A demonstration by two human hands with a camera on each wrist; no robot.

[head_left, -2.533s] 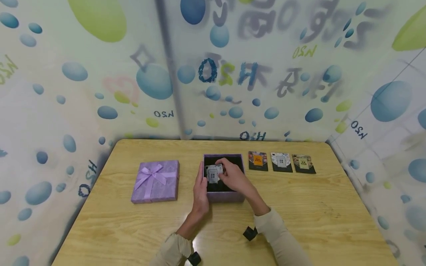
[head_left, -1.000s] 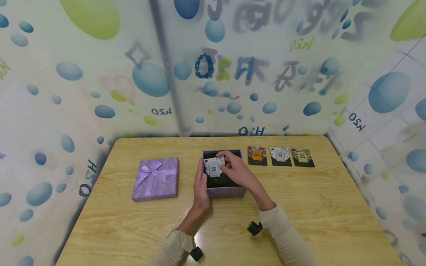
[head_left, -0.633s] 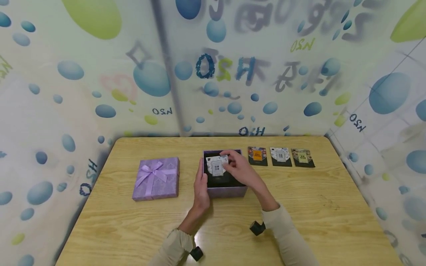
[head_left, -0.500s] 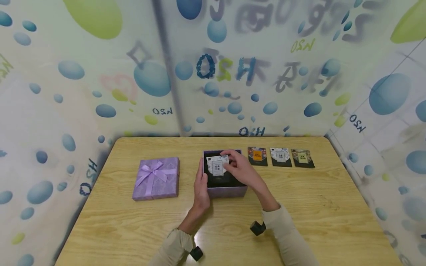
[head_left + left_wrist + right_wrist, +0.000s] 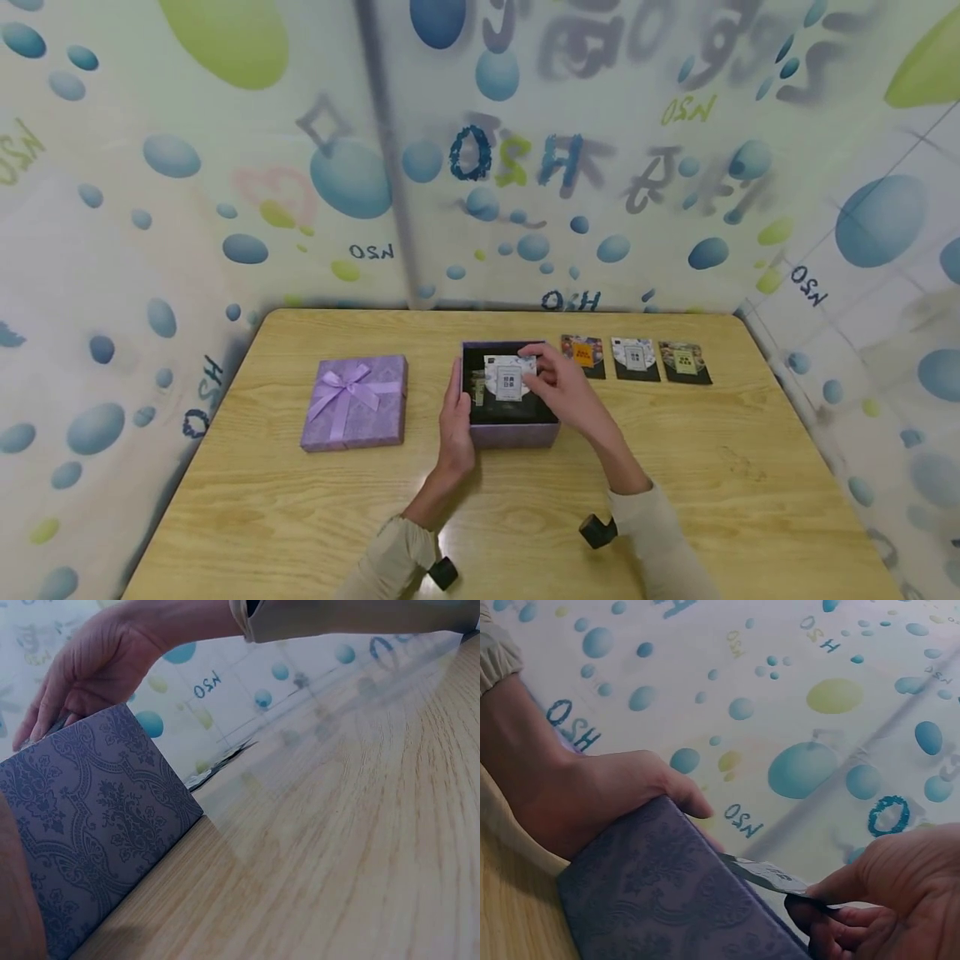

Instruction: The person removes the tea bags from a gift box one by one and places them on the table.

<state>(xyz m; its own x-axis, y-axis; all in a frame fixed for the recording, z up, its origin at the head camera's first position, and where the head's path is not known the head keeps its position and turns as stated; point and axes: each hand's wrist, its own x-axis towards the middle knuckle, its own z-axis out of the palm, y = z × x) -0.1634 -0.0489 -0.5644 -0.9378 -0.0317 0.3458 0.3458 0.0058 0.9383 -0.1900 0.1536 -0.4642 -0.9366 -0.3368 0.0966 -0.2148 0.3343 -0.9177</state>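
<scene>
In the head view an uncovered purple patterned box (image 5: 514, 435) with a black inside stands on the table. My right hand (image 5: 566, 387) pinches the right edge of a white and black sachet (image 5: 508, 379) with a grey label, held over the box opening. The right wrist view has this sachet (image 5: 769, 875) tilted just above the rim, between thumb and fingers. Inside the box at the left, part of a sachet with a yellowish-green label (image 5: 479, 388) shows. My left hand (image 5: 454, 433) lies along the box's left wall, fingers straight; the left wrist view shows little of it.
A purple lid (image 5: 354, 404) with a ribbon bow lies left of the box. To the box's right, three sachets lie in a row: orange-labelled (image 5: 582, 356), white-labelled (image 5: 635, 358) and green-labelled (image 5: 685, 362). A patterned wall stands behind the wooden table (image 5: 750, 500).
My right hand has moved the white and black sachet rightward over the box. The yellowish-green-labelled sachet now shows at the left inside it. My left hand stays at the box's left wall.
</scene>
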